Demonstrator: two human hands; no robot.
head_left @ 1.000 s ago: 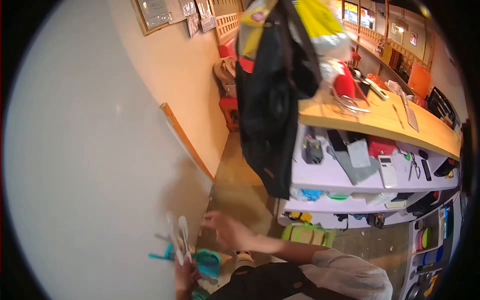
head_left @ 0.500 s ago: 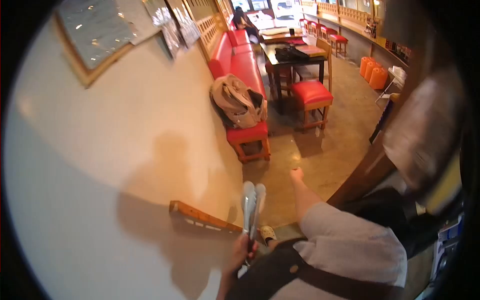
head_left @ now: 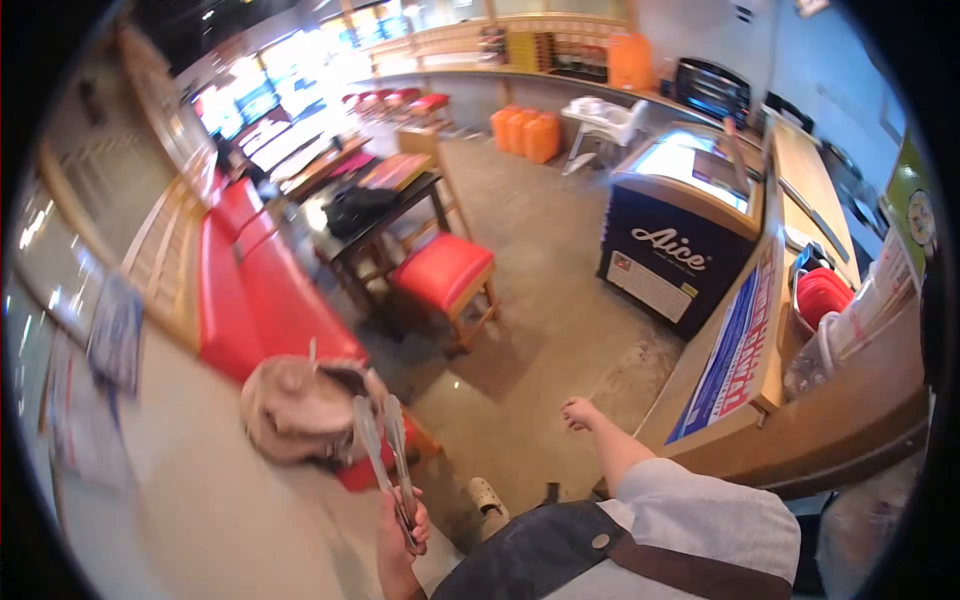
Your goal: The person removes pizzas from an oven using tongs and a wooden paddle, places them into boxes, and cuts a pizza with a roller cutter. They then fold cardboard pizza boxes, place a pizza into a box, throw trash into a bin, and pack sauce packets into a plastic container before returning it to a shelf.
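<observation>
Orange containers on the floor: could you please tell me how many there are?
3, in a row beside the white chair: left container, middle container, right container; others may be hidden behind.

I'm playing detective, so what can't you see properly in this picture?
All in the head view:
Part of the tongs: covered by the left hand.
Small print on the Aice cabinet's white label: too tiny.
Outside the windows: washed out by glare.
Part of the backpack: hidden behind the tongs.
Any writing on the wall sheets: blurred.
</observation>
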